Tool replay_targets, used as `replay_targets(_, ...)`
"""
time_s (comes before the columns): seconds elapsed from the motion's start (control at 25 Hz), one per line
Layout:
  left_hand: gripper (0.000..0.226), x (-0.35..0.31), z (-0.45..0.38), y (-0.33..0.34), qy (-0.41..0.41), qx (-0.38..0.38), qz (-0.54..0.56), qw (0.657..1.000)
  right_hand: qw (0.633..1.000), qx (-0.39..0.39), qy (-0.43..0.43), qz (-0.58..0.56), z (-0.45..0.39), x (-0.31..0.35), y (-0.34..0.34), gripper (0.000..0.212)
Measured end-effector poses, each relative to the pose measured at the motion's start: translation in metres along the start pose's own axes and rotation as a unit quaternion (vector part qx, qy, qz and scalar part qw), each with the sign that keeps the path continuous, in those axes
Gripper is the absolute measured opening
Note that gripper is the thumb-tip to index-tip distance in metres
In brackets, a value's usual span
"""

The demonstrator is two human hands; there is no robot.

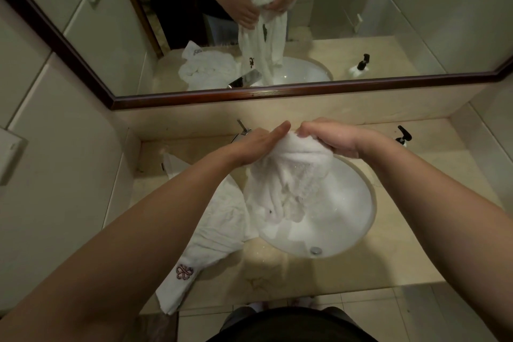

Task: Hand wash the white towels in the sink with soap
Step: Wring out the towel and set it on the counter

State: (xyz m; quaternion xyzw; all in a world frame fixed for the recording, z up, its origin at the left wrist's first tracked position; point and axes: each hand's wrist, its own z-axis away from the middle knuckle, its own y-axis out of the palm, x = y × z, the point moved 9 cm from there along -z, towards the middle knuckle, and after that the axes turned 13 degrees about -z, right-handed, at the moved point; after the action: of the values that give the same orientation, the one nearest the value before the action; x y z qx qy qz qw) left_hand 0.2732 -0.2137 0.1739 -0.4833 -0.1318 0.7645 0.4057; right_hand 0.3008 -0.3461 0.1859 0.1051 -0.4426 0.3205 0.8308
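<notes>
Right hand [330, 137] grips bunched, sudsy white towel [288, 175]; flat left hand [258, 144] presses it.

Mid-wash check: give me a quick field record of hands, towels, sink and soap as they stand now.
left hand: fingers straight, flat against the held towel
right hand: grips the bunched top of the held towel
held towel: white, hangs into the sink
sink: white round basin, drain at the near side
second towel: on the counter left of the sink, embroidered logo showing
soap dispenser: black pump, back right of the counter
faucet: behind the left hand
</notes>
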Motion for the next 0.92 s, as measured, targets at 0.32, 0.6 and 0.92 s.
replay_targets(0.32, 0.061, -0.004, -0.011, 0.005, 0.035, -0.009, -0.001, 0.999, 0.988, 0.09, 0.089, -0.087, 0.001, -0.033, 0.009, 0.032)
replay_targets(0.6, 0.084, 0.009, -0.017, 0.021, -0.004, 0.063, 0.015, 0.998, 0.999, 0.004, -0.013, -0.044, -0.005, -0.023, -0.002, 0.024)
replay_targets(0.92, 0.059, -0.022, -0.014, 0.002, 0.041, 0.001, 0.023, 0.999, 0.994, 0.091, 0.043, -0.043, -0.002, -0.019, -0.003, 0.041)
